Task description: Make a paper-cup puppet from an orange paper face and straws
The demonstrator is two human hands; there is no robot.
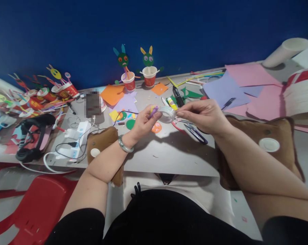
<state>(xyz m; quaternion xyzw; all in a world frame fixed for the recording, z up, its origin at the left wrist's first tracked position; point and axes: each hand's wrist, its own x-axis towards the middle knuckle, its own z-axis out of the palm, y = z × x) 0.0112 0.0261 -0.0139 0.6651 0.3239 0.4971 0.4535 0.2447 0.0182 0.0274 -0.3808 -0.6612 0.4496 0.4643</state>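
Above the middle of the table, my left hand [145, 123] is closed round a roll of clear tape [166, 114] and some purple and yellow strips [154, 110]. At the roll's right side, my right hand [203, 116] pinches with thumb and forefinger; whatever lies between the fingertips is too small to make out. Beneath the hands are an orange paper disc [156, 127], a green disc [130, 124] and dark-handled scissors [196, 133].
Two paper cups with green puppet heads [128, 81] [149, 76] stand by the blue wall. Brown cushions [256, 136] [101, 141] lie left and right. A power strip [80, 139], headset [33, 136] and decorated cups are at left; coloured paper [225, 88] and a paper roll [284, 52] at right.
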